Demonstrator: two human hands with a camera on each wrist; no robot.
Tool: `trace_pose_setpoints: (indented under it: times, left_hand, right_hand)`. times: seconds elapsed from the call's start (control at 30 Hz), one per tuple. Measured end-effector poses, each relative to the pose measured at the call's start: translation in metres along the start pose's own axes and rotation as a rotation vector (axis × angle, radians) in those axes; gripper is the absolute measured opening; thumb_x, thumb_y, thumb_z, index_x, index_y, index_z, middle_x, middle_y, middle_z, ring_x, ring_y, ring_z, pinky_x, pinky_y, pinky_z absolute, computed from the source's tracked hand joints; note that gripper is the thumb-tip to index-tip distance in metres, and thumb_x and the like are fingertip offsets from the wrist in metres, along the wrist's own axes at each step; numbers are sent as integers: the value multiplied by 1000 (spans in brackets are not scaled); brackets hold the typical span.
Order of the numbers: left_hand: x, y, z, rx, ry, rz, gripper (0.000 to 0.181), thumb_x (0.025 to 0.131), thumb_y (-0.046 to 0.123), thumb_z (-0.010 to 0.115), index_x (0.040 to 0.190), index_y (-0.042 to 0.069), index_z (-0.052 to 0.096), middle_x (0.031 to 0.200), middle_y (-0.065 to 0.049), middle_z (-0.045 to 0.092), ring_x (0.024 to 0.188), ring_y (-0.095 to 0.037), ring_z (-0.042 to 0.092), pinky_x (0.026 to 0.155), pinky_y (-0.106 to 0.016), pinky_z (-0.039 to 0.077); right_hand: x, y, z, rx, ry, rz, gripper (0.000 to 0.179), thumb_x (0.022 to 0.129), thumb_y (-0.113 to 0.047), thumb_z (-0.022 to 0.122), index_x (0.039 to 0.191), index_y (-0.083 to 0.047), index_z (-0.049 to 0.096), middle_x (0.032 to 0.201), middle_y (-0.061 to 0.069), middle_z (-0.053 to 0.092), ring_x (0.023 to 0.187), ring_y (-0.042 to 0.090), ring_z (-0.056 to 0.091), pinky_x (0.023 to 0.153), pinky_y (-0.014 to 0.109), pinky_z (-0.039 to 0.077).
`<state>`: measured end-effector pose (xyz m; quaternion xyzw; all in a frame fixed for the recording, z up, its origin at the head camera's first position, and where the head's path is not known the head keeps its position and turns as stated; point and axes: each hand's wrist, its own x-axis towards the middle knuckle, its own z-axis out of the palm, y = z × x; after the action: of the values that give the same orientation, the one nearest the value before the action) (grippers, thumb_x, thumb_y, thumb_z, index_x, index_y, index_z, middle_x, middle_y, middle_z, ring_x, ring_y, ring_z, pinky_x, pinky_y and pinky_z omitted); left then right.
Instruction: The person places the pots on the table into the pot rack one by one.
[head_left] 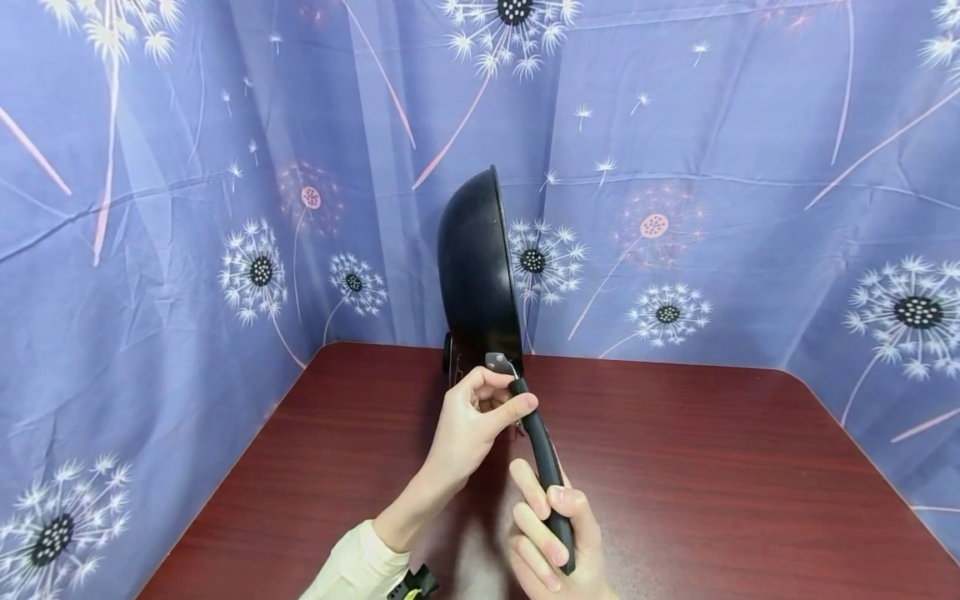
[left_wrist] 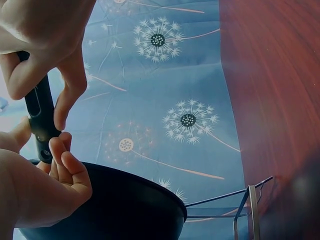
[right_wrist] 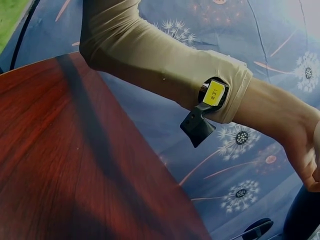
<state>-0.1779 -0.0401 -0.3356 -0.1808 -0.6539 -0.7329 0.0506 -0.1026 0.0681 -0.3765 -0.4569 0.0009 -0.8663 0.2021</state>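
A black deep frying pan (head_left: 478, 267) stands on its edge, its rounded underside facing left. My left hand (head_left: 467, 427) pinches the top of the black handle (head_left: 542, 442), close to the metal bracket (head_left: 498, 362) that joins it to the pan. Lower down, my right hand (head_left: 555, 533) grips the handle's end between thumb and fingers. In the left wrist view, the left hand (left_wrist: 50, 187) is at the pan's rim and the right hand (left_wrist: 47, 35) is above it. Only the left hand's edge (right_wrist: 305, 150) shows in the right wrist view.
Behind the pan, a metal wire rack (left_wrist: 253, 212) is partly hidden; a black round piece (head_left: 447, 353) shows beside the pan. All this is on a dark red wooden table (head_left: 675, 450), with a blue dandelion-print curtain (head_left: 675, 125) along its back and sides.
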Motion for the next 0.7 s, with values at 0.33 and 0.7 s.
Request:
trace_pose_setpoints:
  times: [0.33,0.7]
  left_hand:
    - [2,0,3,21,-7,-5,30,81,9,81,106,5,63,77,3,66,63,-9,61,61,-23,53]
    - [3,-9,11,129,-17,-11,28,78,16,84,100,10,67,82,-5,71,72,-12,63,67,-23,49]
  right_hand:
    - [1,-2,-1,-4,-48,-7,22,104,-12,30,117,-4,46,78,-2,15,43,4,24,31,15,23]
    - [-14,-5,-3,-31,55,-58,13,102,-7,29,104,-4,41,76,-1,14,44,3,22,30,14,18]
